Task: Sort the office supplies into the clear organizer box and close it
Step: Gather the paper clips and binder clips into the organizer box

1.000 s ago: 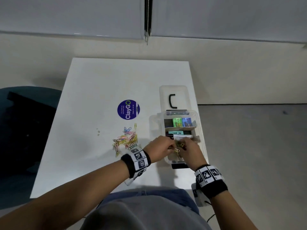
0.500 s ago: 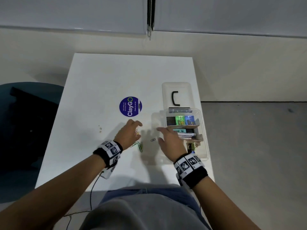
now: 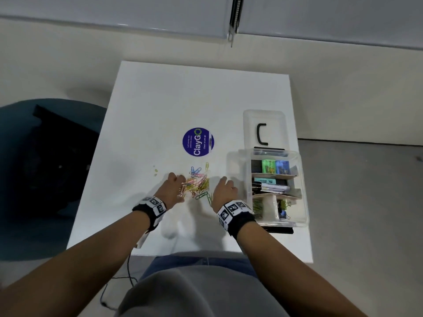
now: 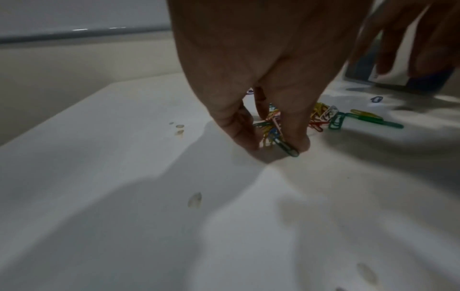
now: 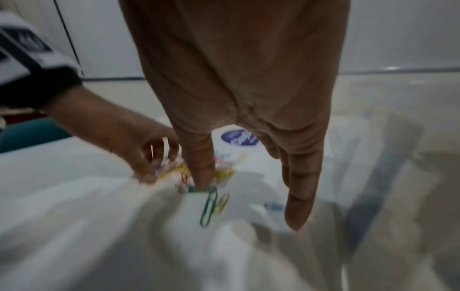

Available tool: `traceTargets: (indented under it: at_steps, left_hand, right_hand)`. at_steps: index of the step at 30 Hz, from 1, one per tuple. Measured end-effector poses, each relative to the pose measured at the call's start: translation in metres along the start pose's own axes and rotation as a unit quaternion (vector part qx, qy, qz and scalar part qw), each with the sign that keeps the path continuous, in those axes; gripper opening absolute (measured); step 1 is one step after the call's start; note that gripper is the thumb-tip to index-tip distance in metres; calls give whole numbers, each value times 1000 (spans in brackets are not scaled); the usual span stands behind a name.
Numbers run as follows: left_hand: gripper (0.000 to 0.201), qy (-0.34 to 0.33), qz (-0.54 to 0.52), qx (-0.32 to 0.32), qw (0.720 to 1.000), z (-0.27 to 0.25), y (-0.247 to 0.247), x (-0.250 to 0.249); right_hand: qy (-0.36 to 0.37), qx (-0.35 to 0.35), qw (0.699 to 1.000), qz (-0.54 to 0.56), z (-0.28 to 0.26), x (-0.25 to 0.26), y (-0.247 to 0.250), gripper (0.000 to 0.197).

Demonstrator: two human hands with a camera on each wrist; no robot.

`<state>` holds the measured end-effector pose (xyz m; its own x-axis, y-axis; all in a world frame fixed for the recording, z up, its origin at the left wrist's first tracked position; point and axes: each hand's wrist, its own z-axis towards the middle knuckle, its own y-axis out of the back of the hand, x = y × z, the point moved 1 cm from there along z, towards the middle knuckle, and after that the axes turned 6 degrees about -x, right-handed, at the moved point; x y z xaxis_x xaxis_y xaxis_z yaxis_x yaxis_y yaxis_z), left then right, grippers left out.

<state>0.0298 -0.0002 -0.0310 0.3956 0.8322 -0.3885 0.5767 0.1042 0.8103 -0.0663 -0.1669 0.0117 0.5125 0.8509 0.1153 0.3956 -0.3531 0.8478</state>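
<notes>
Left hand [image 3: 172, 186]: at the left edge of the paper clip pile [image 3: 198, 181], fingers curled down, pinching clips against the table [image 3: 142, 115].
Paper clip pile: left of the organizer box [image 3: 275, 188], between both hands.
Right hand [image 3: 225, 189]: fingers straight, loosely spread, holding nothing, thumb tip on the pile's right edge.
Organizer box: right of the pile, lid [image 3: 265, 129] open behind.

Office pantry: ClayGo sticker [image 3: 198, 142], blinds [image 3: 114, 14]

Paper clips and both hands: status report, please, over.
Left hand pinches clips from the paper clips pile. Right hand open beside the pile. Organizer box lid open. Nothing in the way.
</notes>
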Motion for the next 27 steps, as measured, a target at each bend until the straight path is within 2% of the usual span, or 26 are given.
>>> traceTargets:
  at_steps: [4,7,10,13,17,20,23,27]
  left_hand:
    - [39,8,-16,-5,1000,5,2,-2]
    - [27,0,-11,2,1000,7,3,-3]
    - [21,-3,-17,-2,1000,8,2,-3]
    - [13,-3,-25,-8,1000,6,1,-1]
    - [10,-14,-23,-22,999,5,3,4]
    - [9,-17,-36,-38,998,5,7,10]
    - [10,-6,-81,-54,995,3,12,14]
    - [11,-2,-143,-70,987,-5,22,15]
  right_hand:
    - [-54,25,998,26,9,2,-26,90]
    - [-32,16,993,110,14,11,-37,93]
    - [9,-26,991,132,21,24,-40,77]
    - [42,-6,991,126,31,35,-34,54]
    - [86,16,991,103,38,32,-29,52]
    - [63,9,988,140,37,25,-30,45]
    - [29,0,983,180,37,18,-26,28]
    - [22,-7,971,236,29,12,-12,13]
